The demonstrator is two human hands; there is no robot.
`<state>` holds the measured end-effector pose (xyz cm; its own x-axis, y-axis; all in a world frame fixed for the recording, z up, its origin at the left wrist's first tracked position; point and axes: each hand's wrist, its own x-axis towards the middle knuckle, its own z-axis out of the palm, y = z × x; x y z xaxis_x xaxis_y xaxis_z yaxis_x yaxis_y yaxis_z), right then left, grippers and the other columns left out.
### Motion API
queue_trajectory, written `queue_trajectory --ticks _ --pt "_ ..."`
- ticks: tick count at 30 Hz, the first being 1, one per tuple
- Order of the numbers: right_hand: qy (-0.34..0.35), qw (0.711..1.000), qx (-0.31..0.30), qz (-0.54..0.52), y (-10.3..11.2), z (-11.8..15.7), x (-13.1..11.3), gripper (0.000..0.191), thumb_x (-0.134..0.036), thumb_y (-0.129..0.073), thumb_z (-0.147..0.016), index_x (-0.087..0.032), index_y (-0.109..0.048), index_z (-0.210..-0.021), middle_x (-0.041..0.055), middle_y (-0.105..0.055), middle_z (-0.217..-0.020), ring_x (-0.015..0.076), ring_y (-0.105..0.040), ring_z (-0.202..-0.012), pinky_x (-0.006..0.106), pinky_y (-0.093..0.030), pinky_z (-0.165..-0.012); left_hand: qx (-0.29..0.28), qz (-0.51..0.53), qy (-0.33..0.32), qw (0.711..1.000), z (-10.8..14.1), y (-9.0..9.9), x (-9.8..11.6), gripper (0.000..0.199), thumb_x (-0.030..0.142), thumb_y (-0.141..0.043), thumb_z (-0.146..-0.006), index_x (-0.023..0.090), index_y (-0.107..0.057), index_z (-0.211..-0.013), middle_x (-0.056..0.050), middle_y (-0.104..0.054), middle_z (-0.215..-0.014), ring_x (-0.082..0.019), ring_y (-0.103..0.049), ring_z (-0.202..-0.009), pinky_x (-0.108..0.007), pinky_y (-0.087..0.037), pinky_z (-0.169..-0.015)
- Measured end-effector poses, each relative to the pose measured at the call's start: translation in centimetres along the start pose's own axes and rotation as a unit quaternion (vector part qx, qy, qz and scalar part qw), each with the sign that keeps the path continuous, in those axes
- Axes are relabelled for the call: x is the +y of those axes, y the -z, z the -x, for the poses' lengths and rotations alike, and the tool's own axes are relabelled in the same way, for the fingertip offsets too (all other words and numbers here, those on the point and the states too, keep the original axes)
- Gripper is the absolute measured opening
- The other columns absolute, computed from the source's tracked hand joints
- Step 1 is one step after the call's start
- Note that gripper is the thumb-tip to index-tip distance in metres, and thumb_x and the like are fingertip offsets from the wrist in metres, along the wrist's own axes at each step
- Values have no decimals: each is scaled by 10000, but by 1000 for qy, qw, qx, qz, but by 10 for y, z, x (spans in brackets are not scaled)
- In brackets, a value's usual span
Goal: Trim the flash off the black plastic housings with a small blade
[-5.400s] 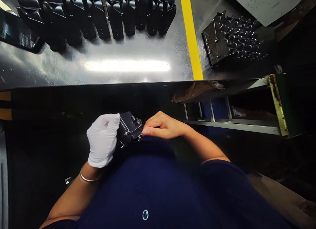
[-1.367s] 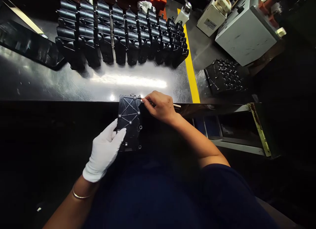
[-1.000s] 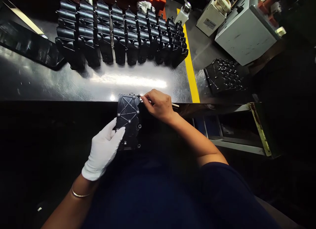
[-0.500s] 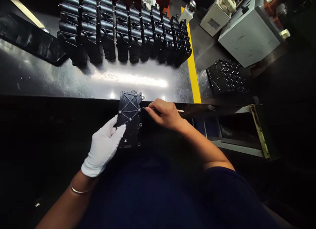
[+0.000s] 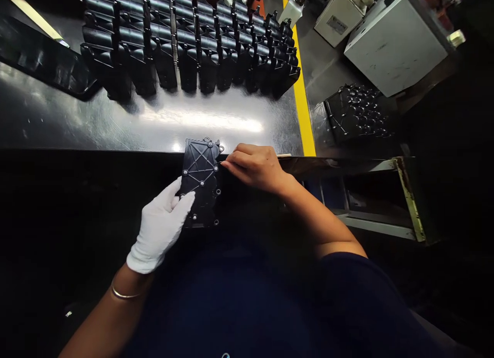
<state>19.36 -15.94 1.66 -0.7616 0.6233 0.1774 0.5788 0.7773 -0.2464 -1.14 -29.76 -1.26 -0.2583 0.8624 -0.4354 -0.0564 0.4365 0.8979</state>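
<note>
My left hand, in a white glove, grips a flat black plastic part by its left edge, thumb on top. The part has crossed ribs, small round bosses and ring-shaped lugs along its right side. It is held near the bench's front edge. My bare right hand is pinched round a slim tool with a pale handle, whose end shows behind the knuckles. Its tip lies by the part's upper right edge; I cannot tell if they touch.
Rows of similar black parts stand on the metal bench. A black tray lies left. Yellow tape runs along the right, with a bottle, a grey box and more black parts nearby.
My right hand has moved slightly up and left along the part's right edge, and the tool's handle has swung upward. The black part stays in my left hand, in nearly the same place.
</note>
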Motion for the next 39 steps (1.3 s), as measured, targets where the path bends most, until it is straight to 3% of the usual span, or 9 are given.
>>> queue_trajectory --ticks 3,13,22,32,39 --pt "34 999 -15 -24 3 -5 5 357 -396 -480 -1009 -178 -696 -826 24 -639 -759 111 -557 -666 265 -286 -557 -2 -1 3 1000 -1 1 0 639 454 -752 -789 208 -625 -1364 44 -607 -640 -95 -495 -560 -188 -457 -541" --pt "55 998 -34 -21 6 -12 13 365 -419 -503 -996 -182 -704 -805 13 -610 -724 118 -532 -651 276 -266 -562 1 1 9 1000 -1 0 1 674 453 -766 -771 197 -616 -1375 32 -658 -656 -114 -546 -565 -224 -495 -587" --pt "43 995 -30 -81 -1 -15 18 372 -444 -510 -989 -182 -722 -832 11 -625 -728 109 -534 -632 259 -314 -586 -1 -15 -5 1000 -1 0 2 620 457 -738 -809 200 -628 -1363 32 -662 -686 -100 -540 -592 -207 -489 -609" --pt "-7 999 14 -43 -5 -2 11 388 -420 -487 -999 -165 -711 -811 36 -638 -752 119 -547 -661 262 -296 -568 18 -42 -12 999 -1 -3 6 600 467 -729 -806 188 -653 -1332 41 -629 -612 -115 -543 -548 -236 -524 -616" --pt "-36 992 80 -88 -17 5 10 358 -410 -554 -968 -149 -730 -799 30 -664 -725 94 -538 -601 227 -341 -569 6 -20 -12 1000 -1 -3 7 542 454 -731 -816 211 -680 -1298 46 -618 -592 -97 -520 -531 -215 -516 -593"
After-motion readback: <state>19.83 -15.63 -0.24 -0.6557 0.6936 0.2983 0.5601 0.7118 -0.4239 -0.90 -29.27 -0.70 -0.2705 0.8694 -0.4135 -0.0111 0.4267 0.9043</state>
